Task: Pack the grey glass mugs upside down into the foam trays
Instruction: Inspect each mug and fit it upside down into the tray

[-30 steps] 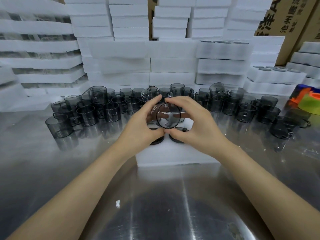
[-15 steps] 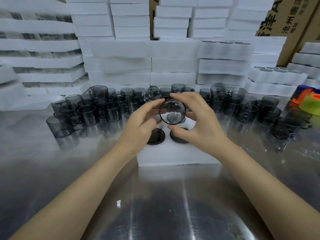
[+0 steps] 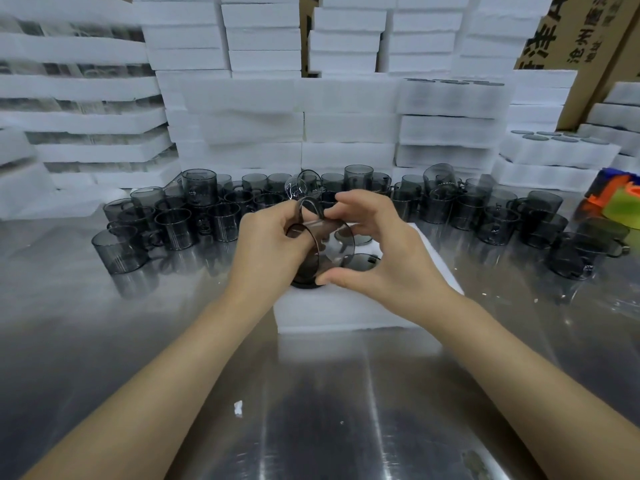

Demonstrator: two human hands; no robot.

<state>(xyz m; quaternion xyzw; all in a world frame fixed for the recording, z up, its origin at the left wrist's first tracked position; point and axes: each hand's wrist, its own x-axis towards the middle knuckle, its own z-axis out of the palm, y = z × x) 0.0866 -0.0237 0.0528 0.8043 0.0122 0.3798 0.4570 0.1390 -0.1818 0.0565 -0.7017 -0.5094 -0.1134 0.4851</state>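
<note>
Two hands hold one grey glass mug (image 3: 327,249), tilted just above the foam tray (image 3: 346,311): left hand (image 3: 270,247) curled round its wall, right hand (image 3: 384,261) pinching it thumb-to-fingers. Judged rigid, slick, breakable; grip the wall.

Before you lay a brushed-steel tabletop (image 3: 329,410), which mirrored the overhead light in streaks. A small white scrap (image 3: 238,408) rested on its near part. Printed cardboard boxes (image 3: 568,32) stood at upper right. An orange, green and blue object (image 3: 620,202), its kind unclear, lay at the right edge.
</note>
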